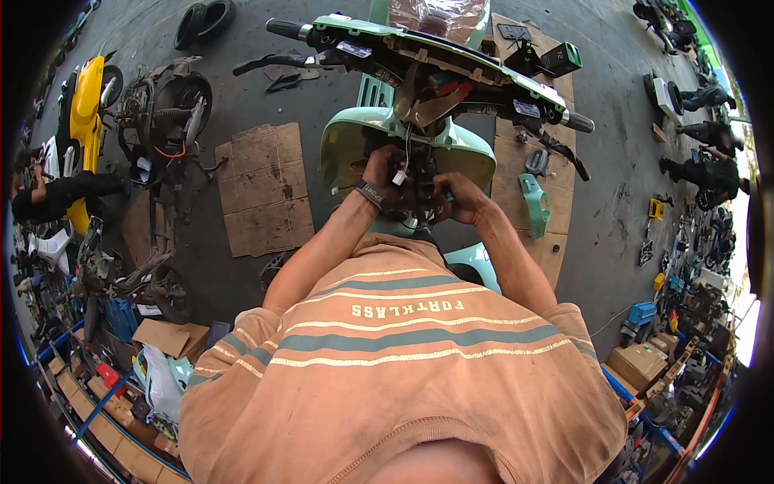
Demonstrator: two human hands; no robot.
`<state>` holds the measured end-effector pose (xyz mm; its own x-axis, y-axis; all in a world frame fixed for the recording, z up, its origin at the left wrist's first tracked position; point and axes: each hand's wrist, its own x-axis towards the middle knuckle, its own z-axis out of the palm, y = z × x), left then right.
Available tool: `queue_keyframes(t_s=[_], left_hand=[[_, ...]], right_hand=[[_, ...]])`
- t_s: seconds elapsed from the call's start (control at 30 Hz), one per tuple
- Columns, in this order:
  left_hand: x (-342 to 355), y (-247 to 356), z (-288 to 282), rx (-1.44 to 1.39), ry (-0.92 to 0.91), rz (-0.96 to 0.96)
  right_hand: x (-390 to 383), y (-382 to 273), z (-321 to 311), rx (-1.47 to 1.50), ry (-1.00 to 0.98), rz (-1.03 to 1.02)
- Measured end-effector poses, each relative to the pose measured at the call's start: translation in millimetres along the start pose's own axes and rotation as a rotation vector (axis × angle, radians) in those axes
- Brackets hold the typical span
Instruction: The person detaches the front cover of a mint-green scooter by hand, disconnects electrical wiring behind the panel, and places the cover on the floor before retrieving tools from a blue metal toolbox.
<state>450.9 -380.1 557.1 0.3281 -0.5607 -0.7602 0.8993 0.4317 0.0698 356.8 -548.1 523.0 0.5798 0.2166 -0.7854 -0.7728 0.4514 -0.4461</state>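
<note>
A mint-green scooter [476, 153] stands in front of me, its front opened up below the handlebar [451, 52]. Dark cables and parts [421, 173] show in the gap inside the leg shield. My left hand [384, 171] reaches in at the left of these cables, fingers curled; what they grip is hidden. Beside it a white plug connector [399, 177] hangs on thin wires from above. On the right of the cables my right hand [459, 197] is closed with bent fingers, its fingertips at the dark parts. What it holds is too small to make out.
Flattened cardboard [264, 189] lies left on the grey floor. More cardboard on the right bears a mint-green panel [534, 206] and a dark box with green edges [560, 59]. A stripped motorbike [165, 121] and a yellow one [85, 105] stand left. Other people [713, 165] are at the right.
</note>
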Motion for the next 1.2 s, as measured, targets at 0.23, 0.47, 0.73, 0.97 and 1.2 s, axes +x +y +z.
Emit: queue_keyframes(t_s=[0.23,0.47,0.73,0.97,1.2], left_hand=[[32.6,6.1,-32.2,0.033,-0.014,0.016],[50.3,4.7,-37.0,0.105,0.029,0.096],[51.7,3.6,-48.9,0.079,-0.065,0.014],[46.0,7.9,-38.9,0.102,0.053,0.039],[60.0,9.2,-54.2,0.076,-0.011,0.021]], right_hand=[[-1.4,3.5,26.4,0.023,0.171,-0.059],[5.0,18.7,34.7,-0.142,0.303,-0.222],[14.4,53.2,52.9,-0.223,0.461,-0.573],[20.0,49.5,40.8,-0.251,0.368,-0.54],[40.9,68.9,43.4,-0.558,0.778,-0.527]])
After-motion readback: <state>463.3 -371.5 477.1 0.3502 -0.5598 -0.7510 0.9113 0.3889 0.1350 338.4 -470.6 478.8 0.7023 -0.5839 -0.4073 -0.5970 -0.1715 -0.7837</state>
